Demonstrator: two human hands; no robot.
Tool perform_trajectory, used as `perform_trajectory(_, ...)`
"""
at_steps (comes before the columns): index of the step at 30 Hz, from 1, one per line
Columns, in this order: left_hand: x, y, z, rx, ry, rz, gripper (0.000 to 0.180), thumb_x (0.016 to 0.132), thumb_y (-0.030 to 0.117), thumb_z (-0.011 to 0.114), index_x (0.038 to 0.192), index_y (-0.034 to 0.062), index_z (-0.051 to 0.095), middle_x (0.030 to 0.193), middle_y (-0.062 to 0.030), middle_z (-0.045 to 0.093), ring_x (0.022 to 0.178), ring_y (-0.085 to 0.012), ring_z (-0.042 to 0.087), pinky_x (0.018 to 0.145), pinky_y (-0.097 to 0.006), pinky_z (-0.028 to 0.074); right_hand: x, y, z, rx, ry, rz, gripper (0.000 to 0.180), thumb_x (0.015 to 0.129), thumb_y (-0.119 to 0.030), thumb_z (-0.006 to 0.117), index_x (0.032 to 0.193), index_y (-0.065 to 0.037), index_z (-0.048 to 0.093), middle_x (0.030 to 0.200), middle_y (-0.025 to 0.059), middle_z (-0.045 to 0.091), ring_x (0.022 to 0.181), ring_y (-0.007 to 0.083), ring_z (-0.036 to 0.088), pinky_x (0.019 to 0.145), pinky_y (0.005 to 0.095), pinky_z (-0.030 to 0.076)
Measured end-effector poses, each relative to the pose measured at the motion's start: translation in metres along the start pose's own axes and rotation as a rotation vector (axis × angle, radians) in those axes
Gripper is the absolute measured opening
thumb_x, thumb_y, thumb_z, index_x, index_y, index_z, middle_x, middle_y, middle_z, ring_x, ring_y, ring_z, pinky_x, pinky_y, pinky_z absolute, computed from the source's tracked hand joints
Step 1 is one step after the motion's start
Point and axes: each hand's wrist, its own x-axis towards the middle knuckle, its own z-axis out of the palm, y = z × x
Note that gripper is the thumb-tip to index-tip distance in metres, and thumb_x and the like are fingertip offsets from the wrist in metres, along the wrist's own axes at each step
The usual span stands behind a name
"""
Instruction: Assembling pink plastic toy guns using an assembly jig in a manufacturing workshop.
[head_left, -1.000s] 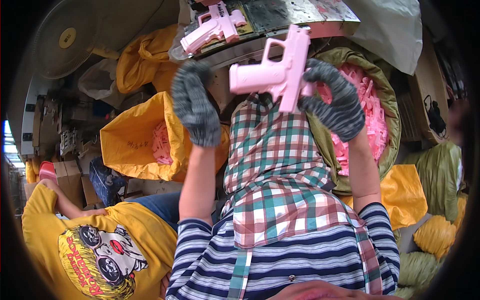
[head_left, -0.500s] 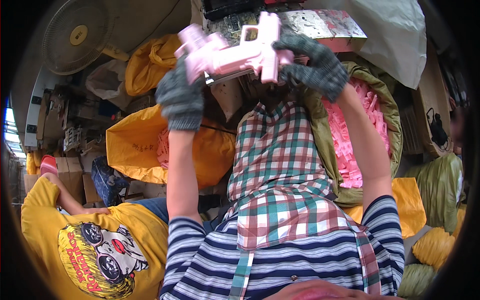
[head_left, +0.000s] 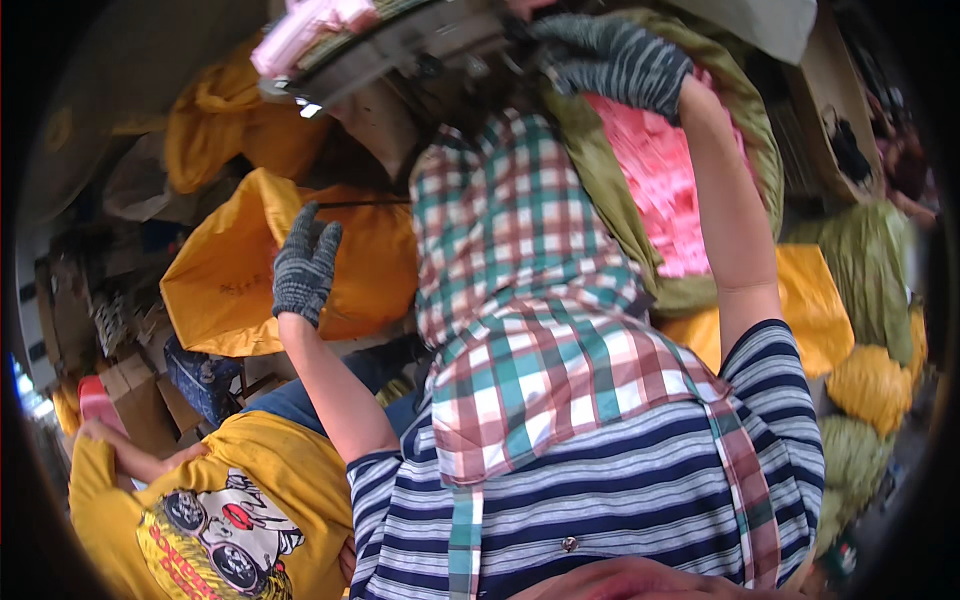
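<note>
My left hand [head_left: 305, 265], in a grey knitted glove, is over the mouth of an orange sack [head_left: 225, 275] with its fingers apart and nothing in them. My right hand [head_left: 625, 68], gloved alike, reaches to the dark bench edge at the top. Its fingers stretch out to the left, apart from the thumb, and I see nothing between them; the tips are blurred. Glossy pink plastic [head_left: 320, 30] lies on the bench at the upper left, cut off by the frame. Beneath my right forearm an olive sack [head_left: 755, 165] holds many pink plastic pieces [head_left: 665, 190].
A person in a yellow shirt [head_left: 260, 450] is close at my left. Yellow bags [head_left: 870, 385] and an olive bundle [head_left: 870, 270] are on the right. Another orange sack [head_left: 215, 130] hangs behind the left one. A checked apron [head_left: 530, 240] covers my lap.
The pink toy gun has left both my hands. My left hand has dropped down and left to the orange sack; the right stays by the bench. The view has shifted, cutting off the bench top.
</note>
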Motion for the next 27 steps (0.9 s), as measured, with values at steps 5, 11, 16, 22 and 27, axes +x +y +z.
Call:
perform_trajectory(5,0.012,0.03,0.039,0.04,-0.19,0.094,0.048,0.083,0.03,0.058,0.124,0.0071,0.046,0.109,-0.0179,0.058,0.101,-0.0314,0.056,0.086,-0.037,0.043,-0.101,0.095,0.093,-0.73,-0.217,0.707,0.085,0.062,-0.017,0.069,0.135,-0.007,0.026,0.129,0.0191,0.042,0.117,0.033,0.044,0.093,0.043,0.039)
perform_trajectory(11,0.002,0.053,0.065,0.003,-0.263,0.165,0.046,0.084,0.02,0.06,0.125,0.0078,0.046,0.106,-0.0146,0.06,0.099,-0.0208,0.057,0.086,-0.03,0.043,-0.139,0.133,0.12,-0.781,-0.053,0.602,0.071,0.073,-0.011,0.054,0.138,-0.014,0.024,0.121,0.0171,0.048,0.114,0.0315,0.046,0.092,0.0439,0.037)
perform_trajectory(16,0.001,0.057,0.08,-0.17,-0.347,0.166,0.047,0.084,0.019,0.06,0.126,0.0045,0.045,0.111,-0.0138,0.059,0.103,-0.0195,0.055,0.089,-0.029,0.042,-0.14,0.129,0.067,-0.702,-0.041,0.662,0.071,0.068,-0.01,0.064,0.133,-0.012,0.034,0.119,0.018,0.05,0.106,0.0335,0.051,0.088,0.0424,0.042)
perform_trajectory(22,-0.022,0.105,0.1,-1.065,-0.38,0.328,0.041,0.083,0.012,0.06,0.121,0.0016,0.049,0.103,-0.0092,0.06,0.093,-0.0161,0.055,0.085,-0.027,0.043,-0.092,0.009,0.064,0.524,0.192,0.025,0.064,0.073,-0.018,0.068,0.128,-0.003,0.04,0.118,0.0171,0.052,0.111,0.0296,0.049,0.093,0.0354,0.039)
perform_trajectory(27,-0.01,0.113,0.078,-1.177,-0.413,0.1,0.031,0.083,0.023,0.06,0.105,0.0006,0.06,0.091,-0.0047,0.063,0.084,-0.0105,0.056,0.076,-0.025,0.045,-0.061,-0.044,0.08,0.319,0.142,-0.213,0.063,0.074,-0.016,0.067,0.128,-0.001,0.037,0.123,0.0163,0.047,0.115,0.0274,0.046,0.096,0.0351,0.037)
